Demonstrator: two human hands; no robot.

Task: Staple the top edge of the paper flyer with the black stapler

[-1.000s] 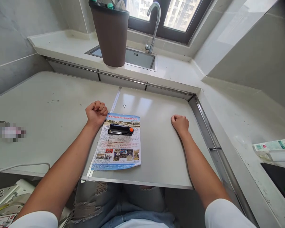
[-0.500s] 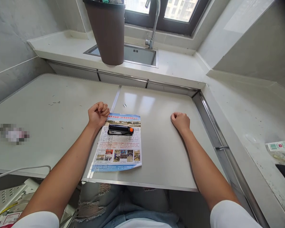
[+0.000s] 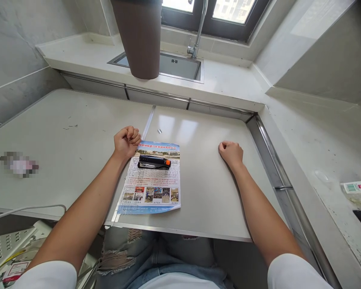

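While stapler (image 3: 154, 161) lies on flyer (image 3: 161, 175), both hands (image 3: 127, 142) (image 3: 232, 154) curled.

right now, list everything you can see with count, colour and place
stapler: one, black with orange end, on flyer
flyer: one, white, blue, red, on table
table: one, off-white, centre
metal bits: about two, silver, beyond flyer
blurred item: one, table's left
cable: one, white, near left edge
rack: one, white, lower left
bin: one, brown, by sink
sink: one, grey, in counter
counter: one, white, back
tap: one, silver, behind sink
window: one, dark-framed, back
box: one, white-green, far right
jeans: one pair, blue, below table
hands: two, bare fists, over table
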